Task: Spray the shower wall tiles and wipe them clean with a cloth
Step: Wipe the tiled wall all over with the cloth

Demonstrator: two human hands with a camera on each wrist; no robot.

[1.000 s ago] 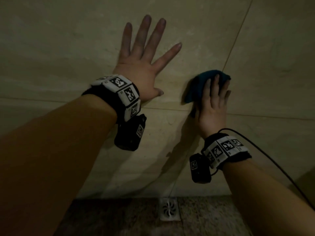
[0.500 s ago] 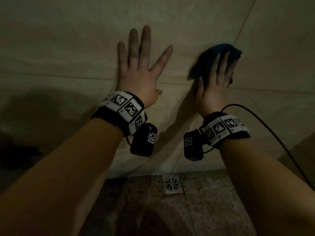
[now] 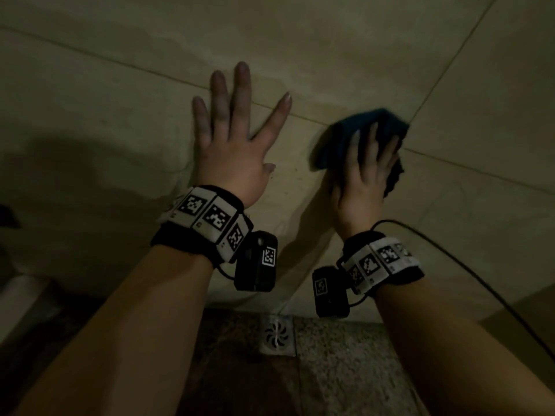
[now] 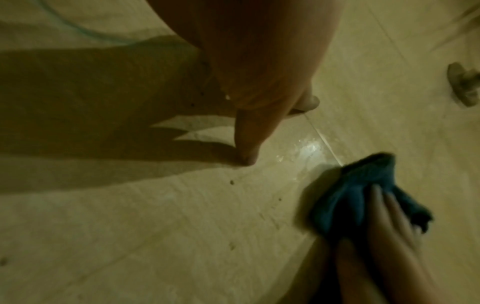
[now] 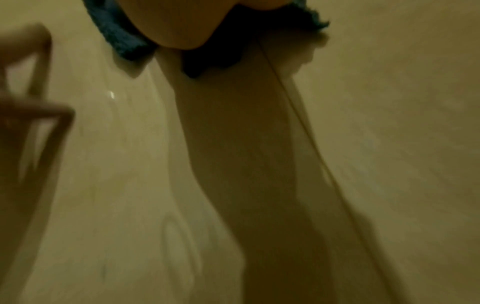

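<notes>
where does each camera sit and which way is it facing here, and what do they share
Head: worn on the head, looks forward and down at the beige tiled shower wall and metal floor drain; shows both forearms, left hand flat, right hand pressing the dark blue cloth.
Left wrist: looks along the left hand's fingers at the wall.
Right wrist: looks along the wall from under the right palm.
All three share the cloth and wall.

Bare forearms, black wristbands (image 3: 192, 241) with white coded tags, black cable (image 3: 468, 265)

Two hands (image 3: 231, 157) (image 3: 365, 187), one cloth (image 3: 354, 130), one drain (image 3: 277, 334).
</notes>
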